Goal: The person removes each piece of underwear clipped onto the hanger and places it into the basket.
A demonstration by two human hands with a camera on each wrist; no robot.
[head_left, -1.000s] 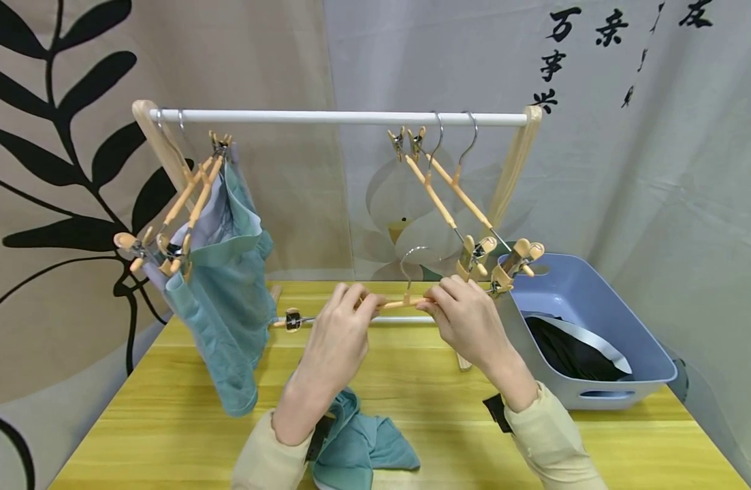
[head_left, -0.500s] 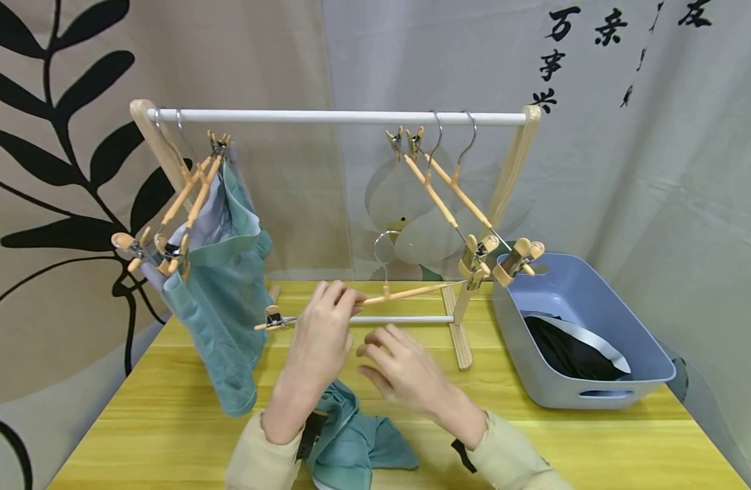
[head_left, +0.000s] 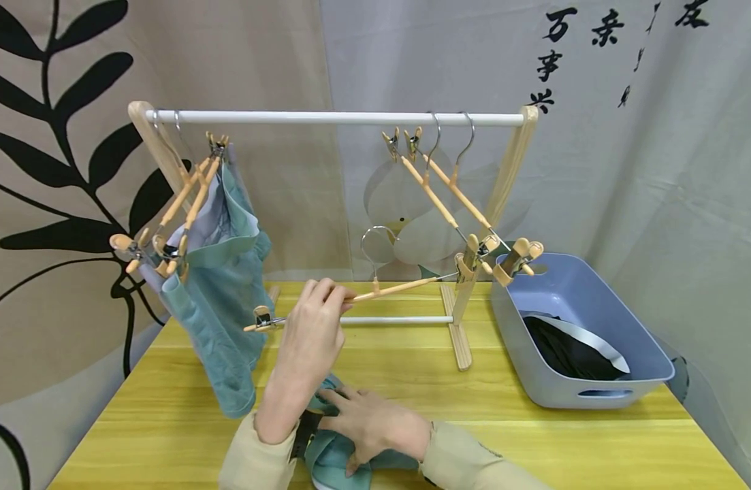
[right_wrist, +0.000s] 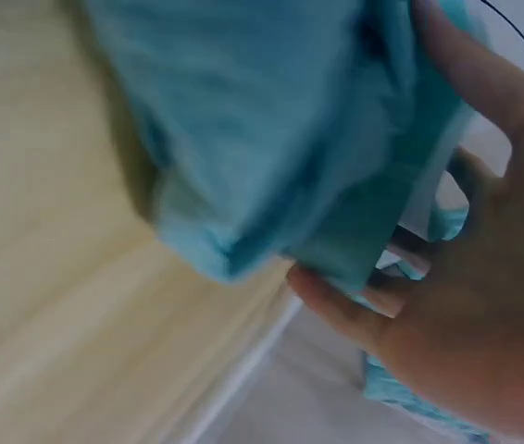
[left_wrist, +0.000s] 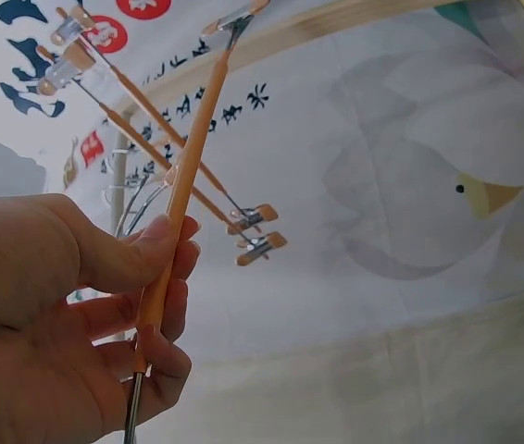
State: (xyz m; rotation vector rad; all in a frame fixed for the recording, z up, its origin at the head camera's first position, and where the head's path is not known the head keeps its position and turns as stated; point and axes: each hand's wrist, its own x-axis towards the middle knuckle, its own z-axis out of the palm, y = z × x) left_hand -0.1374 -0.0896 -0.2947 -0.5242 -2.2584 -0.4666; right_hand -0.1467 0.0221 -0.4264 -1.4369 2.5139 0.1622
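A clip hanger (head_left: 406, 286) is held in front of the rack (head_left: 332, 118), above the surface (head_left: 534, 449); its long axis runs left to right, right end tilted up, hook (head_left: 362, 243) pointing up. It has a light-orange bar, thin metal ends and wooden clips (head_left: 262, 316). The left hand (head_left: 310, 333) grips the bar between thumb and fingers. Nearer, the right hand (head_left: 375, 422) spreads its fingers on a crumpled teal cloth (head_left: 331, 459). Teal clothing (head_left: 228, 327) hangs at the rack's left; a blue basket (head_left: 559, 388) stands right.
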